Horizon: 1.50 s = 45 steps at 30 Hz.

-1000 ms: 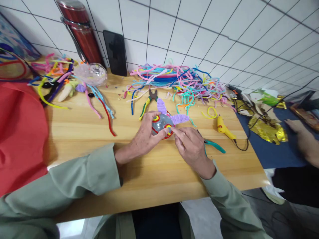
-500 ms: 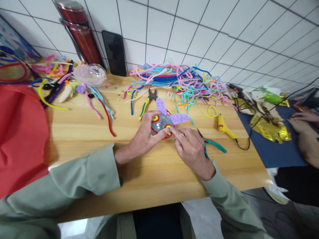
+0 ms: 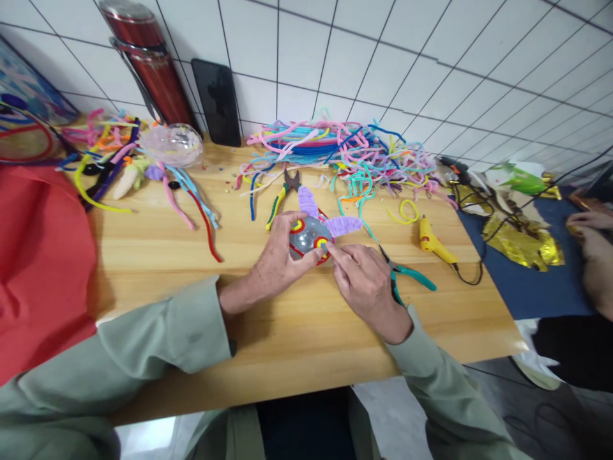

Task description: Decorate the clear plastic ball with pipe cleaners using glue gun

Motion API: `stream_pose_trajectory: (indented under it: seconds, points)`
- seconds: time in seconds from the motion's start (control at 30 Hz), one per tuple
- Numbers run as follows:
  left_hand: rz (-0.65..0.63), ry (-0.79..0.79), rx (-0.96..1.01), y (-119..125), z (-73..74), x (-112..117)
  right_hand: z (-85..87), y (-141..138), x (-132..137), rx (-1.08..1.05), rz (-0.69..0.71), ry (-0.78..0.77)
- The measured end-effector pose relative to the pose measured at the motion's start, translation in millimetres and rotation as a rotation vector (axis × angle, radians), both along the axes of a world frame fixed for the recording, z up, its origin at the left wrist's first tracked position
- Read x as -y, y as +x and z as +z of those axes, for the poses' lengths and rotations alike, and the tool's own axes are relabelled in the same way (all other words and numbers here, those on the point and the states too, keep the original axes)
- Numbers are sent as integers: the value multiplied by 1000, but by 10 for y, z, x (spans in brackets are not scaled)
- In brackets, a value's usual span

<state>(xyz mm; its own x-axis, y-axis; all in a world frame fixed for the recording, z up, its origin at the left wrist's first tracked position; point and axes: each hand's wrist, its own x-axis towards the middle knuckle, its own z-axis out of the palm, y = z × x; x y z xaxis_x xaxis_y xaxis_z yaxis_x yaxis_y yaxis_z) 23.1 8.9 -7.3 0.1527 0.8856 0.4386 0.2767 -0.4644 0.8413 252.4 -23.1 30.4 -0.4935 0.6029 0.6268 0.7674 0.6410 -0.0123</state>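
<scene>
Between thumb and fingers, my left hand grips a clear plastic ball from its left side. Red and yellow rings sit on the ball's front, and red pipe cleaner runs along its edge. Two purple fuzzy ears stick out from its far side. My right hand has curled fingers, with its index fingertip against the right ring beside my left thumb. Whatever is under that fingertip is hidden. Just right of my right hand lie teal-handled pliers. Yellow-green cutting pliers rest behind the ball.
A heap of pipe cleaners lies along the tiled wall. A yellow glue gun with a black cord is at right. A phone and a red flask stand at the back. Red cloth covers the left. Another person's hand shows far right.
My right index fingertip has shifted slightly at the ring, and more of its yellow centre shows. The other person's hand at far right has moved a little to the right.
</scene>
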Motion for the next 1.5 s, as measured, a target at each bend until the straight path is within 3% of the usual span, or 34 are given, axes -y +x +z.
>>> stream_pose_trajectory:
  seconds: [0.23,0.6,0.9,1.5]
  points:
    - [-11,13,-25,-22,16,-2,-15,22,10,-14,0,-63]
    - [-9,64,-26,-21,-56,-27,-13,-4,5,-26,13,-8]
    - [-11,88,-35,-25,-60,-35,-78,10,16,-37,0,-51]
    - [-9,81,-46,-29,-68,-40,-20,-15,16,-41,24,-27]
